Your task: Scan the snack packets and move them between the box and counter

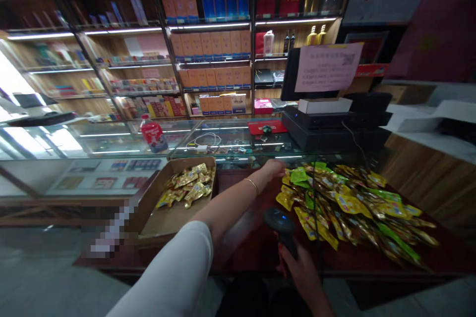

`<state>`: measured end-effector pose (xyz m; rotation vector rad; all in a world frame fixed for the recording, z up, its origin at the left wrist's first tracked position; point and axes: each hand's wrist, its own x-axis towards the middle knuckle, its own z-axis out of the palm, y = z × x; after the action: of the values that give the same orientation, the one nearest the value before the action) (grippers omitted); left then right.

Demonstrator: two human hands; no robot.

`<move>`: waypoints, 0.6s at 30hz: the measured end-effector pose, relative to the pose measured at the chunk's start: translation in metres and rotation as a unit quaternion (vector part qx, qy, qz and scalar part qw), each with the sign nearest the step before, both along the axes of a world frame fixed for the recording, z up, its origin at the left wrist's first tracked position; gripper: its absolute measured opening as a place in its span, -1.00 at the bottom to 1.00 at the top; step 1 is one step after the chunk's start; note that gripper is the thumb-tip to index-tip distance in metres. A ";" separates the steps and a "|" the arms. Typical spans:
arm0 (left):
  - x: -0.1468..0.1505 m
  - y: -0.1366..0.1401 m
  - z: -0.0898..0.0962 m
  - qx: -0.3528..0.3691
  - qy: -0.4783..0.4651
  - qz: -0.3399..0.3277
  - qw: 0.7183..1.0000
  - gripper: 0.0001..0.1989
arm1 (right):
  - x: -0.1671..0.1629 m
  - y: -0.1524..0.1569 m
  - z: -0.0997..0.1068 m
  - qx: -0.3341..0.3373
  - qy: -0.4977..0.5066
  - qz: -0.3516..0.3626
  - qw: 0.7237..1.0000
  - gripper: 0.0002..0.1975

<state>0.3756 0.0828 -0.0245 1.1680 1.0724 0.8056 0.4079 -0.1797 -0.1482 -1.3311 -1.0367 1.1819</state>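
My left hand [273, 170] stretches across the counter to the left edge of a pile of shiny yellow, gold and green snack packets [349, 204]. Its partly visible fingers look extended beside the nearest packets, with nothing clearly held. A bracelet circles that wrist. My right hand [303, 270] is wrapped around the handle of a black barcode scanner [279, 225], low at the counter's front edge. A small blue light glows on the scanner's head. Left of my forearm, an open cardboard box [167, 225] holds several gold packets [189, 183], mostly toward its far end.
A glass display case [178, 136] runs behind the counter, bearing a red-labelled bottle [153, 133], a white cable [208, 141] and a mouse [267, 130] on a red pad. A monitor [292, 77] with a paper sheet stands at the right. Stocked shelves line the wall.
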 end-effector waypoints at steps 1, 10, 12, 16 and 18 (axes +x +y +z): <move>-0.022 0.001 0.010 0.027 0.045 0.005 0.999 -0.79 | 0.001 -0.001 0.000 0.000 -0.003 -0.003 1.000 -0.50; -0.293 -0.025 0.048 0.155 0.521 0.052 0.838 -0.87 | 0.000 0.000 0.002 0.007 -0.020 0.013 1.000 -0.46; -0.318 -0.043 0.025 0.148 0.589 0.025 0.794 -0.82 | -0.001 0.002 0.001 0.001 -0.022 0.013 1.000 -0.44; -0.328 -0.066 -0.012 0.172 0.648 -0.017 0.742 -0.50 | -0.003 0.003 0.002 -0.008 -0.010 0.008 1.000 -0.42; -0.328 -0.068 -0.014 0.190 0.656 -0.026 0.730 -0.45 | -0.004 0.003 0.004 -0.004 -0.007 0.003 1.000 -0.41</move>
<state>0.0481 0.0148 -0.0381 2.2166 2.0376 -0.0150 0.4043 -0.1769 -0.1442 -1.3451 -1.0486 1.1840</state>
